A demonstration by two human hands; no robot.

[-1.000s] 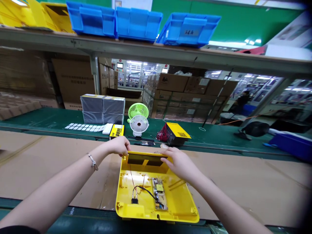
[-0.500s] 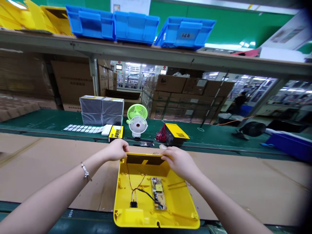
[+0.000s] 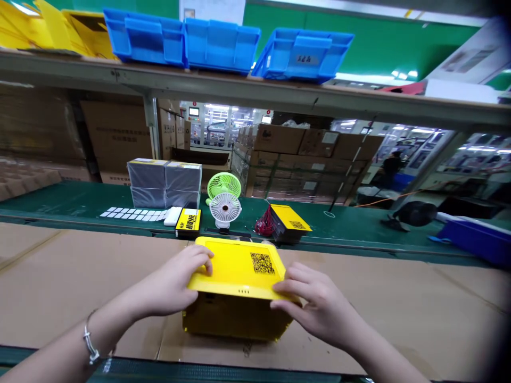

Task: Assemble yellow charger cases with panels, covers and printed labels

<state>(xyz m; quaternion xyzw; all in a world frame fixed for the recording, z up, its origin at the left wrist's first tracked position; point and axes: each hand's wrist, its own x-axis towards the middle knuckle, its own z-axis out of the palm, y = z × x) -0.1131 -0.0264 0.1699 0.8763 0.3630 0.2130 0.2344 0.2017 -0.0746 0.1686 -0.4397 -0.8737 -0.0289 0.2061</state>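
A yellow plastic housing (image 3: 229,268) stands in front of me on the cardboard, with a panel bearing a black QR code (image 3: 262,263) facing up. Its lower front side lies in dark shadow, and the circuit board and wires are hidden from view. My left hand (image 3: 175,279) grips the left edge, fingers on the panel and thumb at its front corner. At the right front corner my right hand (image 3: 319,300) holds the housing between fingers and thumb. A silver bracelet (image 3: 90,340) circles my left wrist.
Brown cardboard (image 3: 99,276) covers the bench. Behind it stand a white fan (image 3: 225,208), a green fan (image 3: 223,184), yellow-topped panels (image 3: 290,218), a small yellow-and-black box (image 3: 188,221) and wrapped grey stacks (image 3: 147,183). Blue bins (image 3: 223,45) line the overhead shelf.
The yellow housing has been tipped over, so its open inside no longer shows and its QR-code panel faces up. Both hands have shifted from the far edge to its sides.
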